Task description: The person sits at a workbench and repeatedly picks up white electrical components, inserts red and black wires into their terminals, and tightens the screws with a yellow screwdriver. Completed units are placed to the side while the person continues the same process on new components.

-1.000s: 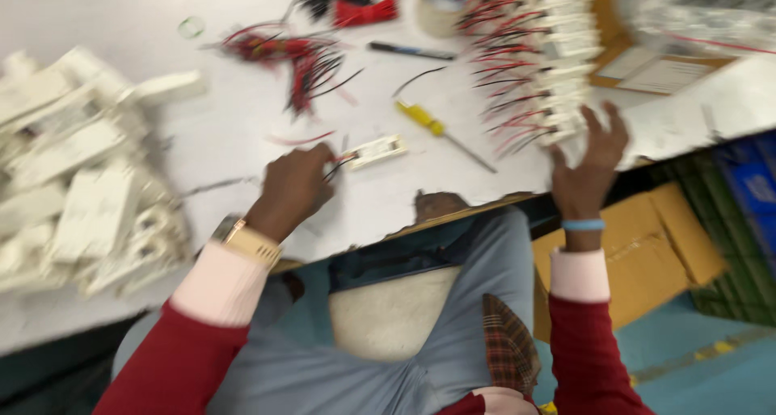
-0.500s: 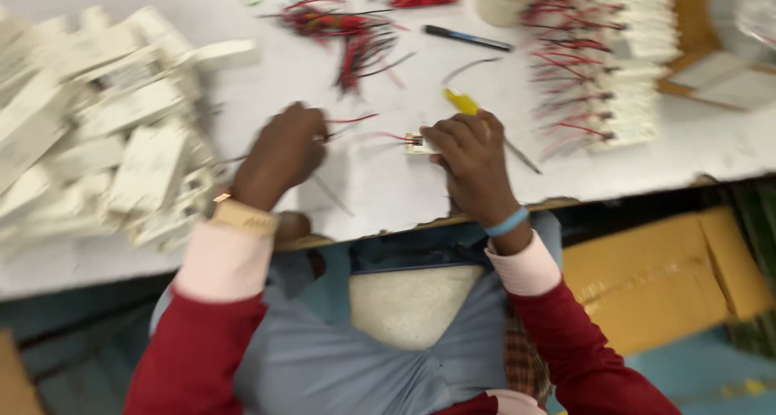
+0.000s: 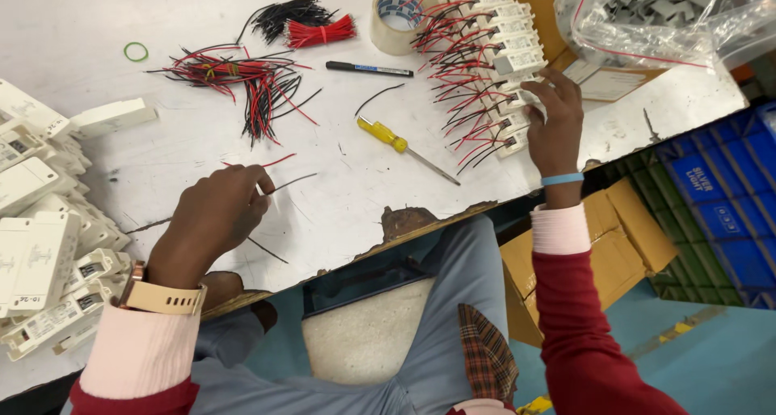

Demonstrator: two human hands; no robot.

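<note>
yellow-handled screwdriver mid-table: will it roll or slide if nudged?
The screwdriver lies flat on the white table, apart from both hands, so nothing pins it. Its handle looks rounded and may roll sideways, though the thin shaft would probably swing it in an arc. It looks small and stiff, likely light; the smooth tabletop should let it slide easily.

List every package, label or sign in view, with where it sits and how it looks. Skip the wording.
Clear plastic bag of grey parts: top right of the table, crumpled.
Brown cardboard boxes: on the floor under the table edge, flattened flaps.
Blue plastic crates: far right on the floor, ribbed, white lettering.
White rectangular modules with small printed labels: heaped at the left, near the left hand.
</note>
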